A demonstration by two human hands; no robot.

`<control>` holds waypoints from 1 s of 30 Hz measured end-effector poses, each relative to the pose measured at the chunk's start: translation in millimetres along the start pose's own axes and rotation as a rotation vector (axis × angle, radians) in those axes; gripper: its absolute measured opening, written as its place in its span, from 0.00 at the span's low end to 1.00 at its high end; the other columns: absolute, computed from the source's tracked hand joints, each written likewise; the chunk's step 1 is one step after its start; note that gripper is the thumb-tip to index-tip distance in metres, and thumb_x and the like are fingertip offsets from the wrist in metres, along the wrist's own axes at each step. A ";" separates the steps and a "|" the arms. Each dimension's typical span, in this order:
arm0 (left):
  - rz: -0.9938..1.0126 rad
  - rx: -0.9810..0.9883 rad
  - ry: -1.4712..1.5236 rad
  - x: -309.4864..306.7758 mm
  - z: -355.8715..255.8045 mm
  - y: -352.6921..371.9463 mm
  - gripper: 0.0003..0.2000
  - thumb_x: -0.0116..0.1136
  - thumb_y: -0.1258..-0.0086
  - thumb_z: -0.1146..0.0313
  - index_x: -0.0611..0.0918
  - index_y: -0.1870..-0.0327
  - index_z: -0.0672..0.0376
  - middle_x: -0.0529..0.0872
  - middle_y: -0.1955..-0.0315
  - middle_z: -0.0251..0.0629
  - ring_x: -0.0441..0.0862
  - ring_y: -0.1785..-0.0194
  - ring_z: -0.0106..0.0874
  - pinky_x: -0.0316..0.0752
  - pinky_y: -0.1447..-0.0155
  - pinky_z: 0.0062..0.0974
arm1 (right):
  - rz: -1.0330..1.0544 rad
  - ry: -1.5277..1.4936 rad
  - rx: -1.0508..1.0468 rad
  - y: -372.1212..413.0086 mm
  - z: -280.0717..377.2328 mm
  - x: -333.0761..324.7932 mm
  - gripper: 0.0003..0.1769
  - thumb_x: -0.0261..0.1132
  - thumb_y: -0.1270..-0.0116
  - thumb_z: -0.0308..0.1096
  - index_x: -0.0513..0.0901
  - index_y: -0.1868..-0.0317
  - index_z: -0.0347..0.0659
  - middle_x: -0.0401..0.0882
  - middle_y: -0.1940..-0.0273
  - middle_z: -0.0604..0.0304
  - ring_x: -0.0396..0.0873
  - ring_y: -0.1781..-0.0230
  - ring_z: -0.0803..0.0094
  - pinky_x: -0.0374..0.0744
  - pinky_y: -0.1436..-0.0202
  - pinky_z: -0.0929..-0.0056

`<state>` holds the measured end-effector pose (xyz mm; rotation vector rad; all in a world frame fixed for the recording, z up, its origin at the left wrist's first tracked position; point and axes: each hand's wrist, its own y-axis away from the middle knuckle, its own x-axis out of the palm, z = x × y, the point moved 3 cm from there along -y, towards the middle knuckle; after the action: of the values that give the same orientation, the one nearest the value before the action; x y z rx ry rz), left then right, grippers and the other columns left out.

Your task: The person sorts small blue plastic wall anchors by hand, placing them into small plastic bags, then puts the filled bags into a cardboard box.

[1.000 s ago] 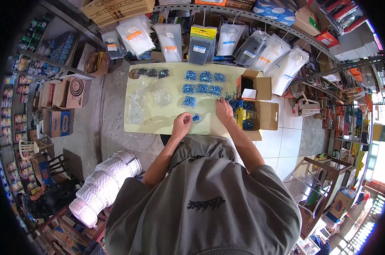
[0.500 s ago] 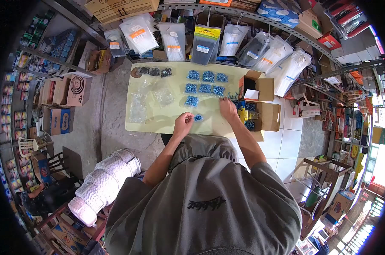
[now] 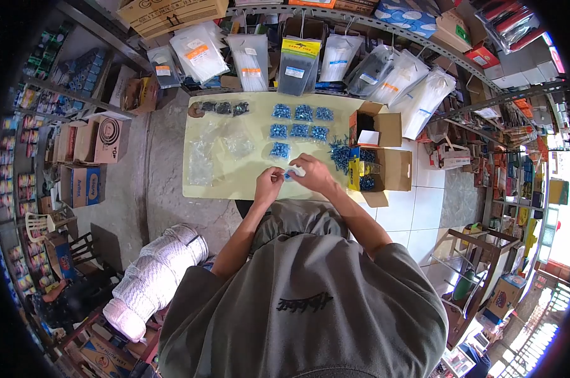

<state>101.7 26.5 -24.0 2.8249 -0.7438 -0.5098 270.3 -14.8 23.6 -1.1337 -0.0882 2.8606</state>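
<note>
Between my hands, at the near edge of the pale yellow table, is a small clear bag with blue pieces in it. My left hand pinches the bag's left side. My right hand is over its right side with the fingers bent together; what they hold is partly hidden. Beyond them lie several filled bags of blue pieces in rows. A loose pile of blue pieces sits to the right, beside an open yellow and blue box.
Dark-filled bags and empty clear bags lie on the table's left part. Another open box stands at the right. Packs of cable ties hang along the far edge. A white rope roll is at the lower left.
My right hand has moved left from the loose blue pile to the small bag at my left hand. The pile is now uncovered. The view has shifted slightly.
</note>
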 end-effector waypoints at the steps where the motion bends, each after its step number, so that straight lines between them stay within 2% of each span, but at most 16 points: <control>1: -0.001 0.012 0.000 -0.2 0.7 0.2 0.07 0.60 0.38 0.78 0.82 0.59 0.63 0.85 0.67 0.37 0.81 0.68 0.23 0.77 0.62 0.22 | -0.002 -0.001 0.000 -0.5 -4.5 -0.7 0.10 0.67 0.42 0.35 0.82 0.61 0.42 0.80 0.63 0.56 0.81 0.60 0.57 0.81 0.56 0.62; 3: -0.006 0.012 0.001 -0.7 2.8 1.2 0.08 0.60 0.37 0.77 0.82 0.58 0.63 0.85 0.66 0.35 0.81 0.67 0.23 0.76 0.60 0.22 | -0.105 0.097 0.353 -0.9 -29.3 -10.6 0.08 0.64 0.42 0.32 0.82 0.62 0.42 0.79 0.60 0.54 0.80 0.55 0.55 0.81 0.55 0.61; 4: -0.012 0.011 0.002 -1.1 2.6 1.4 0.08 0.61 0.37 0.75 0.82 0.57 0.63 0.85 0.66 0.34 0.81 0.65 0.23 0.76 0.58 0.21 | -0.110 0.096 0.357 0.0 -41.5 -13.3 0.08 0.64 0.42 0.32 0.82 0.62 0.42 0.79 0.60 0.54 0.80 0.55 0.55 0.81 0.55 0.61; 6: -0.013 0.014 0.000 0.4 1.5 1.5 0.08 0.60 0.37 0.76 0.82 0.58 0.63 0.85 0.67 0.35 0.80 0.66 0.23 0.76 0.59 0.22 | -0.178 0.418 0.379 4.8 -70.7 -20.3 0.08 0.61 0.42 0.28 0.82 0.62 0.40 0.77 0.55 0.50 0.78 0.49 0.53 0.81 0.53 0.60; 7: -0.021 0.014 0.000 0.4 0.9 1.4 0.07 0.60 0.38 0.77 0.82 0.59 0.63 0.85 0.67 0.36 0.80 0.66 0.23 0.76 0.61 0.22 | -0.182 0.417 0.382 6.1 -81.0 -22.1 0.08 0.61 0.42 0.28 0.82 0.62 0.40 0.77 0.55 0.50 0.78 0.49 0.53 0.81 0.53 0.60; 9: -0.019 0.032 -0.005 0.7 2.2 0.7 0.07 0.60 0.37 0.76 0.82 0.59 0.63 0.85 0.67 0.36 0.80 0.67 0.23 0.76 0.61 0.22 | -0.115 0.486 0.406 7.6 -96.5 -23.3 0.10 0.61 0.42 0.26 0.82 0.60 0.38 0.75 0.53 0.49 0.75 0.48 0.53 0.79 0.47 0.58; 12: -0.017 0.025 -0.012 0.9 0.3 1.0 0.07 0.60 0.37 0.76 0.82 0.59 0.63 0.85 0.67 0.36 0.80 0.68 0.22 0.76 0.61 0.21 | -0.017 0.563 0.382 8.2 -108.7 -21.1 0.10 0.61 0.43 0.26 0.82 0.59 0.38 0.76 0.53 0.48 0.76 0.49 0.52 0.79 0.47 0.58; 17: -0.025 0.037 0.021 -0.2 -0.5 2.6 0.06 0.60 0.36 0.75 0.81 0.59 0.64 0.85 0.68 0.35 0.80 0.69 0.22 0.76 0.61 0.21 | -0.021 0.566 0.360 7.1 -121.8 -14.3 0.09 0.59 0.43 0.24 0.82 0.61 0.35 0.76 0.54 0.46 0.77 0.49 0.52 0.80 0.48 0.58; 21: 0.013 -0.012 -0.010 -0.2 0.0 1.8 0.08 0.62 0.36 0.73 0.82 0.58 0.63 0.84 0.65 0.32 0.79 0.65 0.21 0.75 0.58 0.21 | 0.061 0.611 0.354 6.4 -134.7 -6.9 0.08 0.58 0.43 0.23 0.81 0.63 0.34 0.77 0.55 0.45 0.78 0.50 0.52 0.80 0.48 0.59; 25: 0.023 -0.032 0.004 -0.4 0.5 2.2 0.07 0.61 0.36 0.73 0.82 0.58 0.63 0.84 0.66 0.32 0.79 0.65 0.21 0.75 0.57 0.21 | 0.061 0.612 0.351 3.3 -116.6 -13.2 0.07 0.60 0.43 0.24 0.81 0.63 0.34 0.78 0.57 0.45 0.78 0.51 0.52 0.80 0.49 0.59; 27: 0.015 -0.011 -0.010 -1.6 -1.8 3.3 0.07 0.61 0.36 0.73 0.82 0.58 0.63 0.84 0.66 0.33 0.79 0.65 0.21 0.75 0.58 0.21 | -0.098 0.471 0.295 1.0 -105.9 -13.7 0.07 0.62 0.42 0.25 0.81 0.62 0.35 0.79 0.58 0.46 0.80 0.54 0.53 0.80 0.51 0.59; 28: 0.009 0.011 -0.022 -1.7 -3.3 4.2 0.07 0.61 0.36 0.74 0.81 0.58 0.63 0.84 0.66 0.33 0.79 0.65 0.21 0.75 0.58 0.21 | -0.096 0.469 0.295 0.3 -94.2 -14.2 0.07 0.62 0.42 0.25 0.81 0.62 0.35 0.79 0.58 0.46 0.80 0.54 0.53 0.80 0.51 0.59; 30: 0.008 0.016 -0.010 -0.5 -1.5 3.9 0.07 0.60 0.36 0.75 0.81 0.59 0.63 0.84 0.67 0.34 0.80 0.67 0.22 0.76 0.60 0.21 | -0.056 0.060 0.130 -1.8 -53.5 -14.1 0.08 0.65 0.41 0.28 0.82 0.61 0.37 0.81 0.60 0.50 0.81 0.58 0.55 0.81 0.54 0.61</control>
<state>100.1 23.5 -21.4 2.8355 -0.7639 -0.5200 317.3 -12.5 -5.6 -1.1714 0.0669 2.7357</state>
